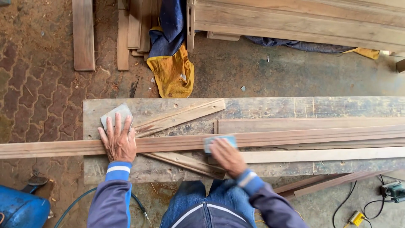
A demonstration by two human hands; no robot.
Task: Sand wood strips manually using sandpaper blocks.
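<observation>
A long wooden strip runs left-right under both hands: left hand flat, pinning it; right hand gripping sandpaper on it

Head view, even soft daylight, moderately bright, no hard shadows or glare; right hand motion-blurred at lower centre, left hand sharp; slight wide-angle bowing at frame edges; faint overall compression softness.

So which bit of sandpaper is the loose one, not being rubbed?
Start at the long workbench. At its left end, the left hand rests on a long plank. The grey sheet lies under its fingertips; the other piece is bluish and under the right hand.
</observation>
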